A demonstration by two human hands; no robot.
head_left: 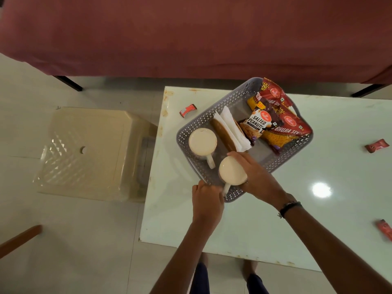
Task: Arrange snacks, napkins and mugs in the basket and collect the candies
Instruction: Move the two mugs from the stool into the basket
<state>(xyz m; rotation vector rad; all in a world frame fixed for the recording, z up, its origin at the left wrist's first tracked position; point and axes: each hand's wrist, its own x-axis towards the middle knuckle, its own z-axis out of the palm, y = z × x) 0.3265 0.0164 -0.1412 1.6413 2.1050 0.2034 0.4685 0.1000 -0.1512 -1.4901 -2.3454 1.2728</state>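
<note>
Setting down the second mug (pixel 233 171) looks like the step in hand: the right hand (pixel 253 174) is curled over its rim at the basket's 6 o'clock corner, and the left hand (pixel 206 197) grips the basket (pixel 214 115) edge right by that mug's handle, fingers wrapped on the rim.

Moving outward, the first mug (pixel 202 143) sits just beside it at about 10 o'clock. Napkins (pixel 230 129) stand in the middle, then the peanuts (pixel 255 126) and the bhujia packs (pixel 286 122) fill the 2 o'clock end. So snacks, napkins and mugs look pretty much done.

What's left is the candies, I'd say. One (pixel 187 110) lies on the bench (pixel 275 230) at the basket's 10 o'clock, and two more, (pixel 376 145) and (pixel 385 229), are well apart at 3 and 4 o'clock. None collected yet as far as I can see.
</note>
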